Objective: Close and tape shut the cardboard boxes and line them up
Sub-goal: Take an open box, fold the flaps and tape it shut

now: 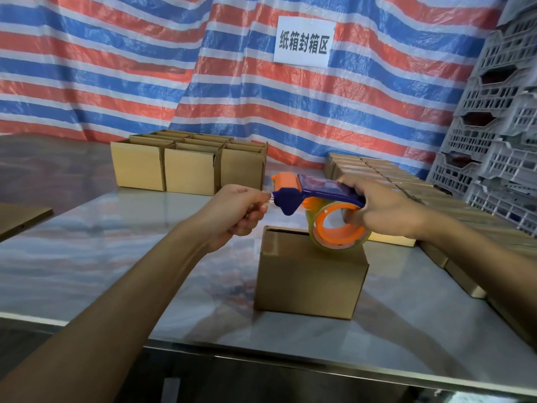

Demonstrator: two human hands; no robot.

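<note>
A woven plastic tarp [116, 68], crinkled and striped red, blue and white, hangs as the whole backdrop. Below it spreads the table [87, 242], a smooth, glossy slab with a pale marbled sheen and a thin metal-looking front edge. At the right edge rises a stack of grey plastic crates [499, 126] with lattice walls. Beside them, along the right of the table, run rows of flat-topped cardboard boxes [406, 184], set edge to edge. At the back left stands a block of open cardboard boxes [189, 170], matte brown and square-cornered, packed tightly together with their flaps upright. A flat sheet of cardboard [23, 216] juts in at the left edge.

The single cardboard box [308, 280] sits alone near the table's front, right of centre, its top flaps folded down and a narrow dark gap showing along the back-left edge. A white paper sign [303, 40] with black characters is fixed to the tarp.

Above the box, the right grip [383, 207] is clenched around a tape dispenser [319, 190] of blue and orange plastic, fingers curled into its rear. A roll of clear tape [337, 231] on an orange round core hangs under the blue frame; whether it touches the box top cannot be told. The left grip [238, 210] pinches the glossy free end of the tape [269, 199] at the dispenser's orange mouth, other fingers curled.
</note>
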